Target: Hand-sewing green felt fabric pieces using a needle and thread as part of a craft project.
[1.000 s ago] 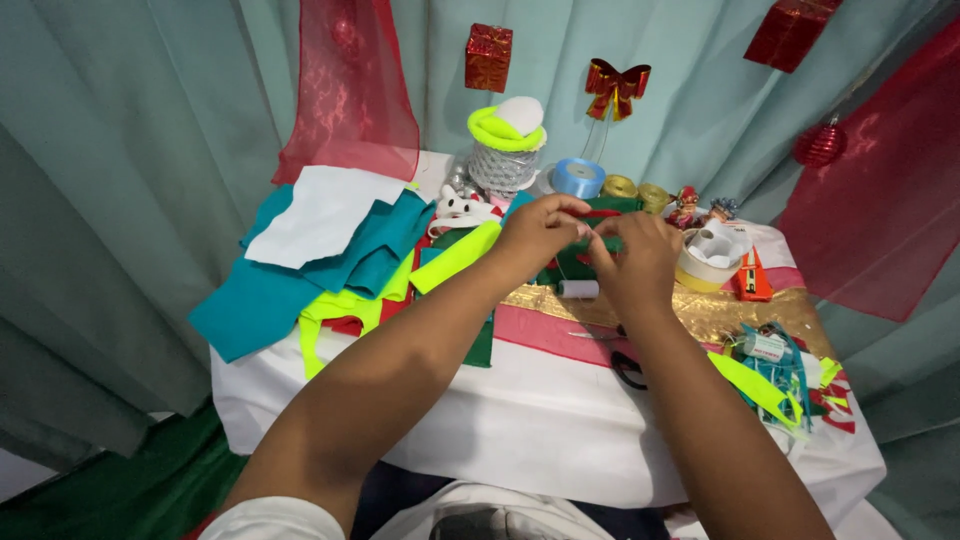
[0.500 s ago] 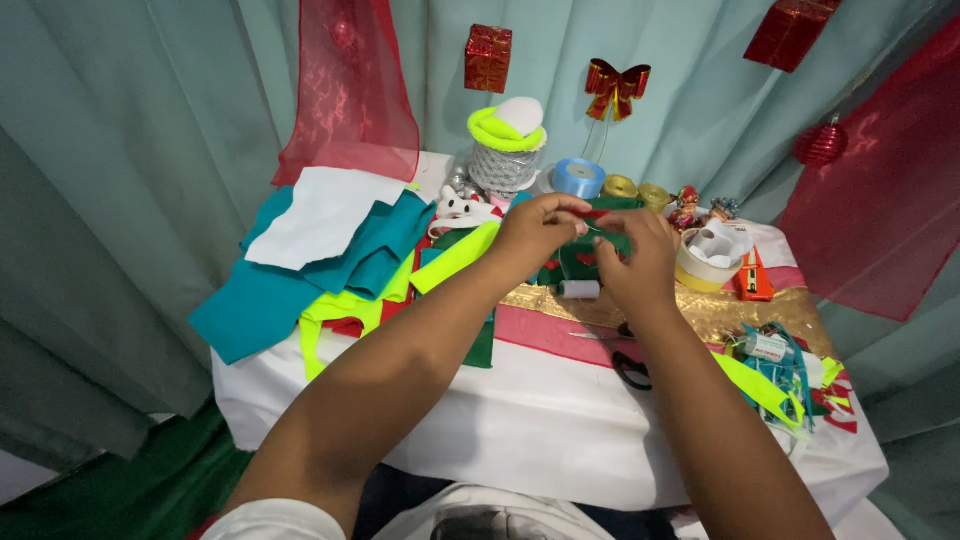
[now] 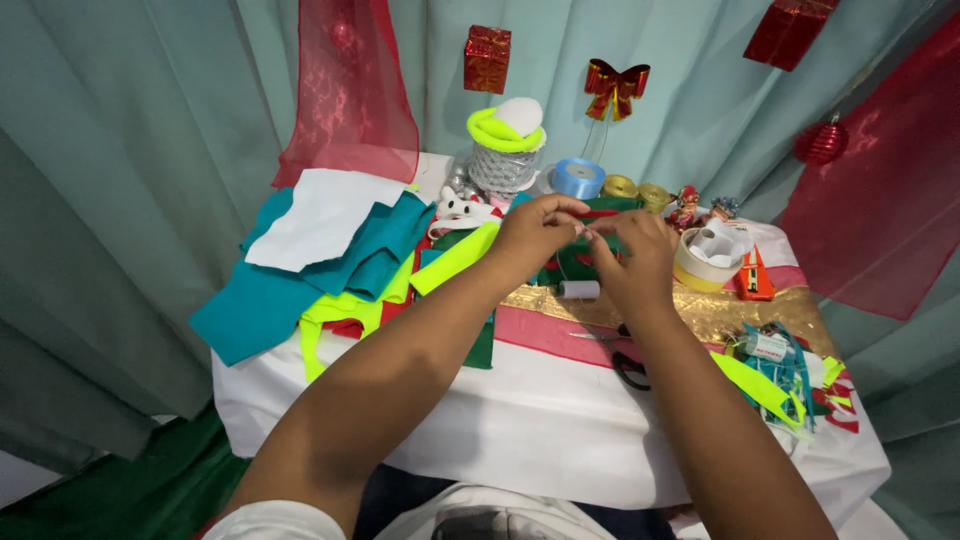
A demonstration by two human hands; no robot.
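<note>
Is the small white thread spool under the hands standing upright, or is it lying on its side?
Lying on its side. The white thread spool rests lengthwise on the gold cloth, its round end facing sideways, below the left hand and right hand.

Teal felt sheets [image 3: 270,300] are lying matt and fuzzy, same for the white felt piece [image 3: 320,225] and the neon yellow-green felt strips [image 3: 350,310]. White table cover [image 3: 540,420] is reading as smooth plain cloth. Gold band [image 3: 720,310] across it is glinting, metallic-looking fabric or foil; can't tell which. Red sheer fabric [image 3: 345,90] is hanging translucent with a slight sheen. Blue ribbon roll [image 3: 578,177] is looking satiny, glossy. Red gift-box ornament [image 3: 487,58] and red-gold bow [image 3: 616,85] are showing shiny foil finish. Red bauble [image 3: 822,142] is glittering. Thread spool [image 3: 579,290] is looking matt white.
</note>
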